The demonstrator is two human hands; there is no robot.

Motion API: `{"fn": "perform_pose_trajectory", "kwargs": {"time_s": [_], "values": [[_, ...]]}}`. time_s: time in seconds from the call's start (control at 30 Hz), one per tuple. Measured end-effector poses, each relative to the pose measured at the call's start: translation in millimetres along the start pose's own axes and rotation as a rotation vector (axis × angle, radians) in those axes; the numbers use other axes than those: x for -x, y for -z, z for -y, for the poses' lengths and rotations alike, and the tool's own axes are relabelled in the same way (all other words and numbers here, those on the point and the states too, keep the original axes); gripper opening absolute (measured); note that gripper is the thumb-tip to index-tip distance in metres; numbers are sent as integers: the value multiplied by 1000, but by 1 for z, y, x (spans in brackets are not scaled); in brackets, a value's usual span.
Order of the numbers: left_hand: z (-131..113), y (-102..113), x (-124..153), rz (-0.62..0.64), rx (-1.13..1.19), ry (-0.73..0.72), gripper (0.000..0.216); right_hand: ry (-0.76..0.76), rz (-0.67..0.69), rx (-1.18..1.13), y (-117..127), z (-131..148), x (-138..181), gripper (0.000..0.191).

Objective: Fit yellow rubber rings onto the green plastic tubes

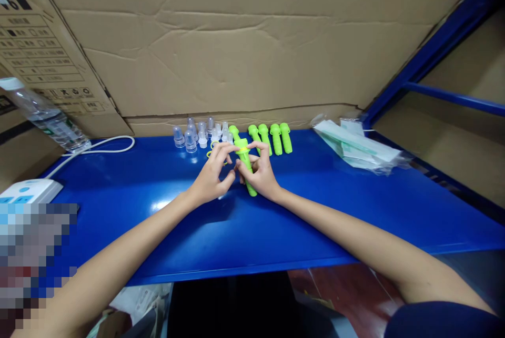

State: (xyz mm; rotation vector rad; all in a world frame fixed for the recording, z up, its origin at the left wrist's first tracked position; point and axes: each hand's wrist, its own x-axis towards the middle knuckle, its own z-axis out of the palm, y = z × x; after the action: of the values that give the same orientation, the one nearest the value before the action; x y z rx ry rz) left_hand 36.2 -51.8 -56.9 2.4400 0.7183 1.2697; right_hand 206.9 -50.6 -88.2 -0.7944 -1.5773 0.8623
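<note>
A bright green torch-shaped plastic tube (249, 186) with a wider head stands tilted between my hands, above the table. Around its neck sits a yellow ring (243, 149). My right hand (262, 172) is closed around the tube's body, its index finger reaching up to the ring. The fingertips of my left hand (213, 172) press on the ring from the other side, the thumb lower beside the tube. Loose yellow rings (213, 144) lie just beyond my left hand, partly hidden. Clear plastic caps (191, 141) stand in a group behind it.
Several more green tubes (276, 139) lie at the back by the cardboard wall (236, 54). Plastic-wrapped packets (355, 143) lie at the right. A water bottle (51, 120), a white cable and a power strip (33, 191) are on the left of the blue table (315, 227).
</note>
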Motion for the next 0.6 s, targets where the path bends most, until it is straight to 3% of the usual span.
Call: {"fn": "perform_pose_trajectory", "kwargs": {"time_s": [0.6], "values": [[1, -2, 2, 24, 38, 21, 53, 1, -17, -7, -1, -2, 2, 44]]}}
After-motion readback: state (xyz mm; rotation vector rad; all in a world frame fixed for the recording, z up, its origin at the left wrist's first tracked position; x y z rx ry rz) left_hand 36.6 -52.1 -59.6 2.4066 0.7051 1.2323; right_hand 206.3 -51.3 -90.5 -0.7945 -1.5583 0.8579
